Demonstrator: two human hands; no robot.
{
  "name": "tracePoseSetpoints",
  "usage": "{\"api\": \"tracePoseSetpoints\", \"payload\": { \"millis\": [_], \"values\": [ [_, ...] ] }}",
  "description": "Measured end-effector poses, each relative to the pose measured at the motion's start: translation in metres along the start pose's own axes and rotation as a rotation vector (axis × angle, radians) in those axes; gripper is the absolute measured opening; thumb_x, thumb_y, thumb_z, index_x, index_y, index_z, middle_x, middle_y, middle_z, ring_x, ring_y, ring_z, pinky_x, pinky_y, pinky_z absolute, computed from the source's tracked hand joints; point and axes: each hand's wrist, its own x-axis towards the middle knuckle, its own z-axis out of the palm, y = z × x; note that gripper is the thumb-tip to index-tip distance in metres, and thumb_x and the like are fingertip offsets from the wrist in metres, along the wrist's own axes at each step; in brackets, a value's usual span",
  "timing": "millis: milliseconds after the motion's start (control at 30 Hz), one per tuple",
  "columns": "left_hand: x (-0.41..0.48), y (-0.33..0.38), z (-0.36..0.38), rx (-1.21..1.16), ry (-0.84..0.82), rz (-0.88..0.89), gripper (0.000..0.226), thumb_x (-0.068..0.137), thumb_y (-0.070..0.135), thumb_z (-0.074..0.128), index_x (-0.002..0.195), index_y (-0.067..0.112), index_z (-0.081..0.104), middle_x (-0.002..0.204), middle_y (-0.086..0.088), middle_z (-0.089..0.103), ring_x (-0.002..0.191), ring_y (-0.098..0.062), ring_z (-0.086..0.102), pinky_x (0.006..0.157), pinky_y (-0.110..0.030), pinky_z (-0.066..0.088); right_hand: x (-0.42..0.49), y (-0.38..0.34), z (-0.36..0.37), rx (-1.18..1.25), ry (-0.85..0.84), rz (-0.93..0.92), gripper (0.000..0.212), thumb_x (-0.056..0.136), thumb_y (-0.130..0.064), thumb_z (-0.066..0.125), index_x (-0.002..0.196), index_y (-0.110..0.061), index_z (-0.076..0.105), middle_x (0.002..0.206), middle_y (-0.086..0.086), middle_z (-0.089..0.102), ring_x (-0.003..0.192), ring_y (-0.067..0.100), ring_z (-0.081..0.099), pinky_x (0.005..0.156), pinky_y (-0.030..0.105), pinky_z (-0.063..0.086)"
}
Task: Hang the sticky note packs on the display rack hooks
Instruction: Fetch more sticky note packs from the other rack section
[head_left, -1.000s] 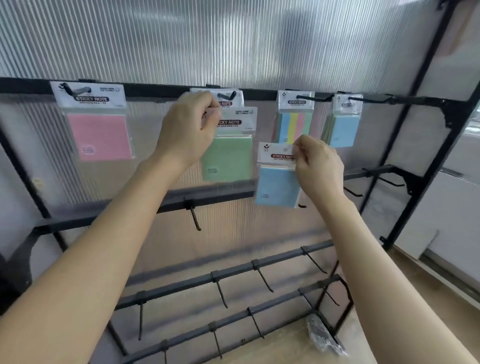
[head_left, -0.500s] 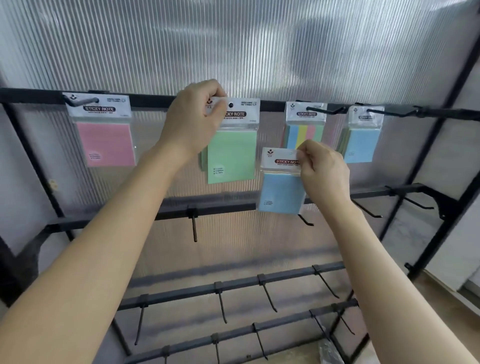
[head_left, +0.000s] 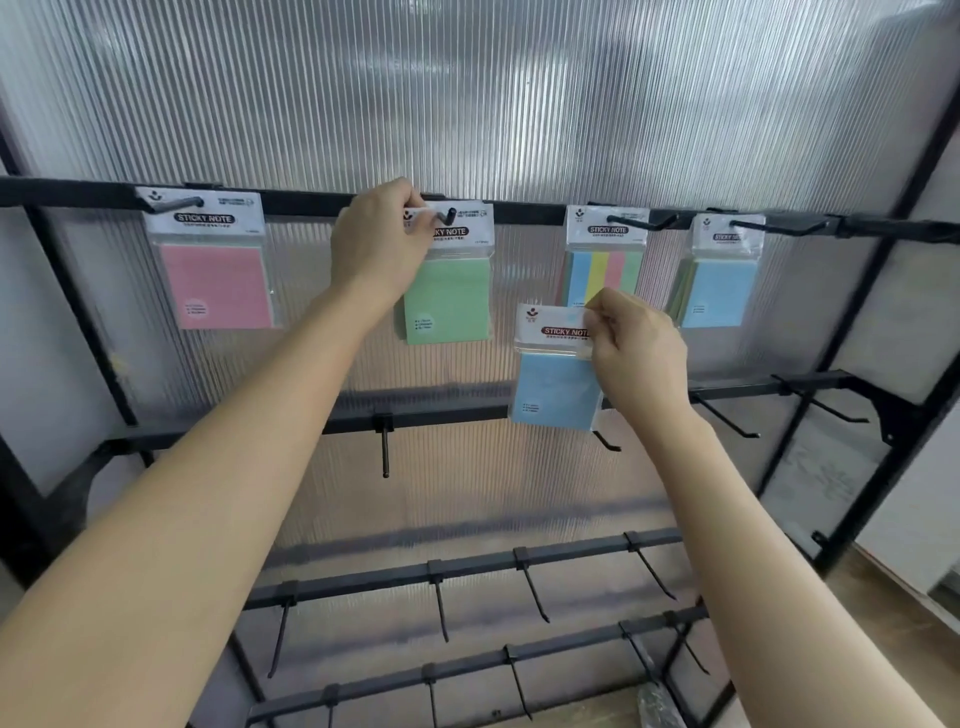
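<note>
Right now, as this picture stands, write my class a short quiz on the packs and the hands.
1. True or false: the right hand holds a blue pack that is off any hook.
2. How many hooks on the top bar carry packs?
3. Which pack does the left hand pinch? A pink, B green pack, C striped.
Key: 1 true; 2 four; 3 B.
</note>
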Motion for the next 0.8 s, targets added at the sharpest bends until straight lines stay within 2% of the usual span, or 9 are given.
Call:
{"api": "tracePoseSetpoints", "payload": {
  "millis": [200,267,400,500,600,800],
  "values": [
    [-0.001,0.002,0.003,0.052,0.116,-0.027,0.015,0.09,0.024,0.055,0.087,0.015,0.044,0.092,0.002,0.047,0.086,-0.017,0.045,0.074,-0.027,0.033,-0.003,-0.002,0.0,-0.005,-0.023,-0.007,0.014,0.093,-0.014,0.045,0.092,-0.008,0.057,0.092,0.009,0.063,0.083,0.028,0.052,0.061,0.031,0.028],
    [-0.003,0.001,0.003,0.066,0.158,-0.001,0.015,0.089,0.021,0.057,0.095,0.012,0.047,0.099,-0.001,0.05,0.093,-0.018,0.047,0.079,-0.026,0.032,-0.003,-0.002,-0.001,-0.007,-0.025,-0.015,0.014,0.093,-0.014,0.044,0.092,-0.008,0.057,0.092,0.009,0.063,0.08,0.025,0.05,0.06,0.03,0.027],
    [-0.021,-0.002,0.005,0.134,0.224,0.1,0.039,0.084,0.014,0.058,0.121,0.008,0.045,0.124,-0.008,0.047,0.117,-0.023,0.041,0.095,-0.03,0.029,-0.006,0.001,-0.002,0.0,-0.023,-0.013,0.014,0.093,-0.015,0.044,0.09,-0.009,0.056,0.089,0.007,0.062,0.077,0.023,0.048,0.06,0.03,0.026],
    [-0.044,-0.003,0.011,0.15,0.157,0.141,0.055,0.086,0.012,0.054,0.137,0.007,0.034,0.144,-0.011,0.033,0.135,-0.027,0.026,0.111,-0.038,0.019,-0.007,0.009,-0.005,0.007,-0.033,-0.008,0.014,0.093,-0.015,0.044,0.089,-0.01,0.056,0.085,0.002,0.058,0.075,0.02,0.043,0.06,0.03,0.024],
    [-0.068,0.003,0.023,0.217,0.058,0.122,0.066,0.09,0.015,0.052,0.146,0.008,0.019,0.155,-0.011,0.012,0.142,-0.026,0.007,0.115,-0.038,0.001,-0.006,0.023,-0.008,0.016,-0.046,-0.01,0.014,0.094,-0.015,0.043,0.09,-0.01,0.056,0.083,-0.002,0.052,0.074,0.017,0.041,0.059,0.029,0.022],
    [-0.097,0.031,0.052,0.305,-0.012,0.061,0.065,0.091,0.019,0.05,0.147,0.01,0.017,0.156,-0.01,0.008,0.143,-0.029,0.007,0.114,-0.042,0.002,0.006,0.065,-0.018,0.075,-0.112,-0.027,0.013,0.093,-0.013,0.043,0.087,-0.011,0.054,0.084,-0.001,0.053,0.074,0.018,0.041,0.06,0.031,0.026]
  ]
}}
